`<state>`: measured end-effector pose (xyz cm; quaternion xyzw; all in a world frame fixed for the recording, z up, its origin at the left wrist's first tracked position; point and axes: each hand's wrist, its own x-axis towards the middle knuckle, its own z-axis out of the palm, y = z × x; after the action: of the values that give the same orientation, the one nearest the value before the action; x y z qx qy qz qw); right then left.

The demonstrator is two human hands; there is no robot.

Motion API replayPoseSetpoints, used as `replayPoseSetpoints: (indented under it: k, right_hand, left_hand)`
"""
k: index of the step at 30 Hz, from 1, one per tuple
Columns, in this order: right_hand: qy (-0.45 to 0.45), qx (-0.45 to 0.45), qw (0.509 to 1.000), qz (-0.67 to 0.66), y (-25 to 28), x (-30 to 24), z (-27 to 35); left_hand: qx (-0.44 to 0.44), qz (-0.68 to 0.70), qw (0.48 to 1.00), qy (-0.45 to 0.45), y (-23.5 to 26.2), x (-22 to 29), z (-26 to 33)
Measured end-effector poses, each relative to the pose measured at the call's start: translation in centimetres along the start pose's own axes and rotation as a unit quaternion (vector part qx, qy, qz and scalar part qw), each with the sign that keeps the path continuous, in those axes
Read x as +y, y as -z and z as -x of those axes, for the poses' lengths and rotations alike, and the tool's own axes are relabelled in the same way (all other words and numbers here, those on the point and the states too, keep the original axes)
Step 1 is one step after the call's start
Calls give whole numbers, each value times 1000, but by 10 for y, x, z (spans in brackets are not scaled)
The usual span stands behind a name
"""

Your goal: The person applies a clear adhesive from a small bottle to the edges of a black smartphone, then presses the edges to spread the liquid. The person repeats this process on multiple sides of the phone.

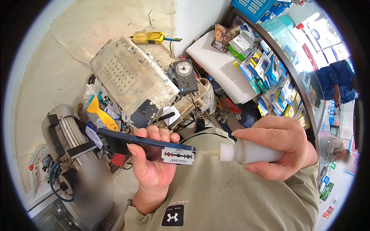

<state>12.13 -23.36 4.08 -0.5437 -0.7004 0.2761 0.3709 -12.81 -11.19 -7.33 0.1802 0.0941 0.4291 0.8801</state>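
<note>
**A thin dark phone in one hand, a little bottle in the other**

The person's left hand (154, 173) grips a thin, dark blue phone (115, 140), with the thumb on the near side and the fingers on the far side. The phone is up in the air in front of the person's tummy. A flat, shiny razor blade (178, 161) sits at the phone's right end, against its dark face. It is too hard to see if the blade goes into the edge.

The right hand (279, 140) is closed around a soft, cloudy white bottle (254, 151). The bottle lies on its side, and its white cap (226, 152) points left. A thin tip sticks out of the cap, right by the blade and the phone's end. It is too small to tell if it touches.

Behind the hands is the person's tan shirt (231, 196). To the left are a yellow scraper (101, 114) and a gray machine with ridges (73, 134). Farther up is a big, dirty white box with little holes (119, 75). Beside it is a black box with a round dial (185, 79). On the right are lots of bright packs (266, 73). Past them is another person in blue (334, 79).
</note>
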Motion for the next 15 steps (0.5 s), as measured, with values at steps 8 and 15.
replayPoseSetpoints:
  k: [8,15]
  right_hand:
    - [-19,-19,1000,3,4,-8,-2]
    - [-11,-25,1000,-2,3,-8,-7]
  left_hand:
    - [-17,21,1000,11,3,-2,0]
    - [-8,18,1000,2,4,1,2]
